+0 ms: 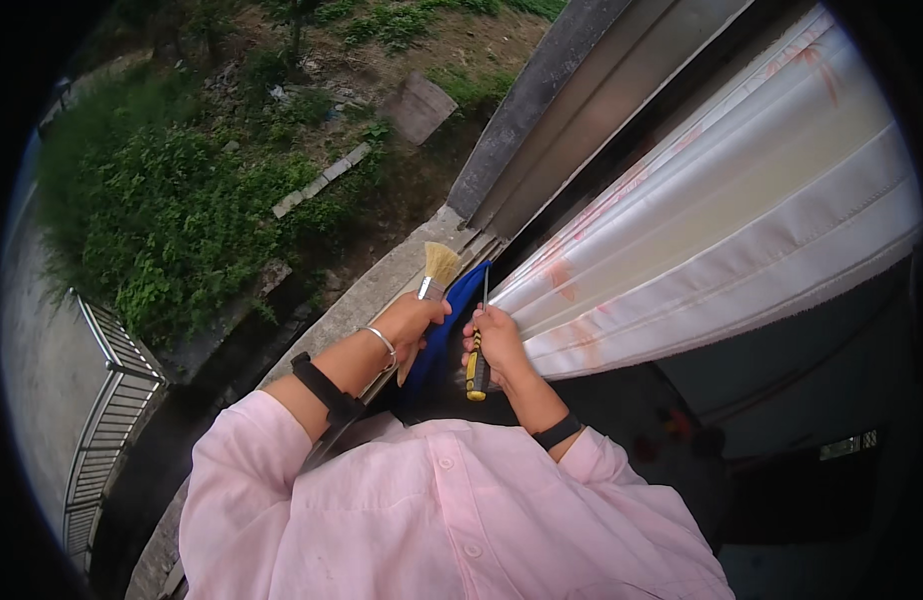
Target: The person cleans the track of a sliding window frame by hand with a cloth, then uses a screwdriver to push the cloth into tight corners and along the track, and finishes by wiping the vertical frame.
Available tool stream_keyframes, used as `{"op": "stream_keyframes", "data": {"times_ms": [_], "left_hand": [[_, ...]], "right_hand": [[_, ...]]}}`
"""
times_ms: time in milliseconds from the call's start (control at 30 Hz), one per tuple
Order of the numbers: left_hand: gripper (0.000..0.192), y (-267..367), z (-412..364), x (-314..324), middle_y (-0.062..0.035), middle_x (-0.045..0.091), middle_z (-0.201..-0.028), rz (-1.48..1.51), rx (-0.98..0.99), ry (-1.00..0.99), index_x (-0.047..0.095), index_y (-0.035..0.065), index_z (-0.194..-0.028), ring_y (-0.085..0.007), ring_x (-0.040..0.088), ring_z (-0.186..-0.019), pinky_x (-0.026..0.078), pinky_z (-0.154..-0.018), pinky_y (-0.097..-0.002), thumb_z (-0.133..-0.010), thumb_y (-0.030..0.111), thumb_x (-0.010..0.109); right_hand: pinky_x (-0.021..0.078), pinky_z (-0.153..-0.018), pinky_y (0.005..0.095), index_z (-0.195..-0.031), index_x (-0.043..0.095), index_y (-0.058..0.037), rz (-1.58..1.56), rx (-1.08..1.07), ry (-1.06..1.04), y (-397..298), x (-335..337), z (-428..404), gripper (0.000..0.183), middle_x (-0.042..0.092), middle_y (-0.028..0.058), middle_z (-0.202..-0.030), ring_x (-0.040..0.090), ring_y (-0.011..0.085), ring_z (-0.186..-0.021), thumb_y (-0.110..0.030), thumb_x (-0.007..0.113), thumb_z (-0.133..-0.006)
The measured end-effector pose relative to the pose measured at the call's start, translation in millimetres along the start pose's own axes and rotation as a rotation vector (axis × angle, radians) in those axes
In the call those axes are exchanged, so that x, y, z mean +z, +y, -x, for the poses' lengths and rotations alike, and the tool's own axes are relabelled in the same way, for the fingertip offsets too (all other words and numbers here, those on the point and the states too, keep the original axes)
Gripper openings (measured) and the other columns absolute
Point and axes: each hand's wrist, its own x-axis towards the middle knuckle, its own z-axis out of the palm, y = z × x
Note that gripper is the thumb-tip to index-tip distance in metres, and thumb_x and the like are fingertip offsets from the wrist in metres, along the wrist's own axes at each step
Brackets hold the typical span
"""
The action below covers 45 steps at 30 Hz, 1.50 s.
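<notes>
My left hand (413,322) is wrapped around the handle of a paintbrush (440,264) with pale bristles and a metal ferrule, the bristles pointing away from me. In my right hand (497,341) is a screwdriver (476,369) with a yellow and black handle. Its thin shaft reaches up to the end of a blue cloth (461,289), which lies along the window track (482,246) between my hands. Whether the screwdriver's tip presses on the cloth or only overlaps it, I cannot tell. The cloth's lower part is in shadow.
A white curtain (656,247) with a pinkish flower print hangs close at my right. Beyond the concrete sill (390,274) lies a drop to plants (184,187) and a metal railing (113,367). The window frame (559,97) rises ahead. The room at lower right is dark.
</notes>
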Motion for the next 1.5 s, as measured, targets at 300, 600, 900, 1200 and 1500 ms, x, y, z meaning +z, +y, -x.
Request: {"op": "stream_keyframes", "data": {"times_ms": [300,600,900,1200,1500], "left_hand": [[0.009,3.2,-9.4,-2.2,0.0007,0.051,-0.076,0.054,0.010,0.000,0.055,0.0133,-0.085,-0.0113,0.045,-0.063,0.035,-0.053,-0.0282,-0.076,0.015,0.054],[0.008,-5.3,-34.6,7.9,-0.0015,0.052,-0.073,0.089,0.039,0.087,0.054,0.0111,-0.085,-0.0127,0.048,-0.064,0.038,-0.049,-0.0281,-0.077,0.010,0.056],[0.006,7.6,12.5,-13.6,0.0014,0.052,-0.065,0.253,-0.039,0.075,0.052,0.0106,-0.083,-0.0081,0.045,-0.050,0.032,-0.041,-0.0224,-0.079,0.015,0.055],[0.014,-2.0,16.9,2.5,-0.0020,0.049,-0.072,0.049,-0.044,0.005,0.053,0.0097,-0.086,-0.0127,0.042,-0.058,0.035,-0.047,-0.0289,-0.075,0.017,0.059],[0.011,-5.5,-16.6,9.0,0.0003,0.051,-0.076,0.141,0.045,0.041,0.053,0.0120,-0.084,-0.0114,0.046,-0.063,0.036,-0.046,-0.0263,-0.075,0.011,0.059]], "right_hand": [[0.0437,-0.040,0.0335,-0.088,0.041,-0.0082,-0.289,0.094,-0.052,-20.0,0.4,-17.6,0.011,0.046,0.0060,-0.069,0.045,0.0150,-0.049,-0.019,0.042,-0.090],[0.0442,-0.042,0.0373,-0.085,0.040,-0.0053,0.013,-0.044,0.129,-15.6,16.5,-49.8,0.010,0.047,0.0073,-0.066,0.046,0.0173,-0.049,-0.014,0.044,-0.087],[0.0440,-0.035,0.0299,-0.116,0.037,-0.0019,0.615,-0.462,0.039,9.7,18.5,-22.2,0.032,0.048,0.0055,-0.060,0.049,0.0137,-0.047,-0.014,0.043,-0.087],[0.0435,-0.036,0.0292,-0.093,0.042,-0.0068,0.041,-0.044,-0.077,5.5,-3.2,6.7,0.010,0.046,0.0045,-0.067,0.044,0.0118,-0.047,-0.016,0.040,-0.089],[0.0442,-0.038,0.0323,-0.090,0.040,-0.0069,-0.223,0.069,-0.011,-23.3,-7.7,-40.6,0.008,0.046,0.0072,-0.069,0.045,0.0152,-0.047,-0.015,0.041,-0.088]]}}
